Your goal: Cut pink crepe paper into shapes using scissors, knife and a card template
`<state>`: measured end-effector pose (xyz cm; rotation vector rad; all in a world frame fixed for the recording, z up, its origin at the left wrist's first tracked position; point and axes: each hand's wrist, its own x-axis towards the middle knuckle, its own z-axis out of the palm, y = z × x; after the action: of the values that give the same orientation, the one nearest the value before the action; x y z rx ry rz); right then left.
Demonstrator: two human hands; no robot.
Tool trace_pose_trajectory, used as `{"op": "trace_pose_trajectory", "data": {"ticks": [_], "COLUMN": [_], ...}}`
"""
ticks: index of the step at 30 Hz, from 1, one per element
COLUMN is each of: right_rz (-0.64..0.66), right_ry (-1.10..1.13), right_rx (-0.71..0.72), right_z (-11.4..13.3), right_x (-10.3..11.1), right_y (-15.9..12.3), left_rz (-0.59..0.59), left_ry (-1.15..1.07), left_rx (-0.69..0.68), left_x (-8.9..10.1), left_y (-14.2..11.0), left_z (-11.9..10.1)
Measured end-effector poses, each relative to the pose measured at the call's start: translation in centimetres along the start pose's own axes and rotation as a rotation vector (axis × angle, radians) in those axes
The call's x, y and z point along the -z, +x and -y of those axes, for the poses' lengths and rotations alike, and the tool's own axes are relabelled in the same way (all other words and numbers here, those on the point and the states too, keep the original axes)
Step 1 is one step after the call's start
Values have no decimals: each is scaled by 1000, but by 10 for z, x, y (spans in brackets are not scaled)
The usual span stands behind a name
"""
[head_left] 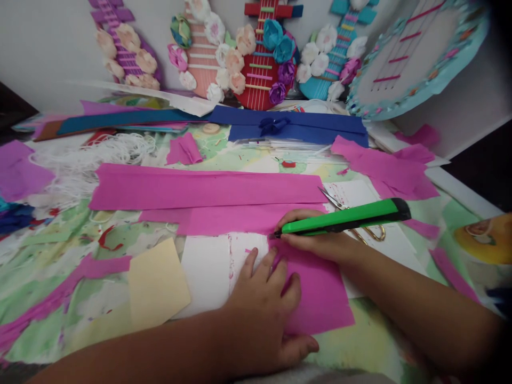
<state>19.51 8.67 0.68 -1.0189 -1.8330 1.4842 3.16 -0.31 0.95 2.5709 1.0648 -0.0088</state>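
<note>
My right hand is closed round a green utility knife, its tip touching the top left edge of a pink crepe paper piece. My left hand lies flat with fingers spread, pressing the left side of that pink piece against a white sheet. A long pink crepe strip lies just beyond the knife tip, with a second pink strip under it.
Gold-handled scissors lie behind the knife. A cream paper square sits at the left, white string further back left. Pink scraps and blue paper lie beyond, with flower-decorated paper guitars against the wall.
</note>
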Motion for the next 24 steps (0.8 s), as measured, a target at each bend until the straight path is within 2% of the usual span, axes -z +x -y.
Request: {"op": "trace_pose_trajectory", "data": {"ticks": [10,15,24], "right_rz": [37,53,80], "right_ry": [81,10,-157], "right_rx": [-44,5,67], "right_z": [-1,-4,-1], "right_x": [2,1,-1], "right_y": [0,2,4], "left_rz": [11,48,23], "left_ry": [-47,-64,-57], "left_rx": [35,50,61], "left_x": [0,0,-1], "left_y": [1,4,4], "left_z": [0,0,0]}}
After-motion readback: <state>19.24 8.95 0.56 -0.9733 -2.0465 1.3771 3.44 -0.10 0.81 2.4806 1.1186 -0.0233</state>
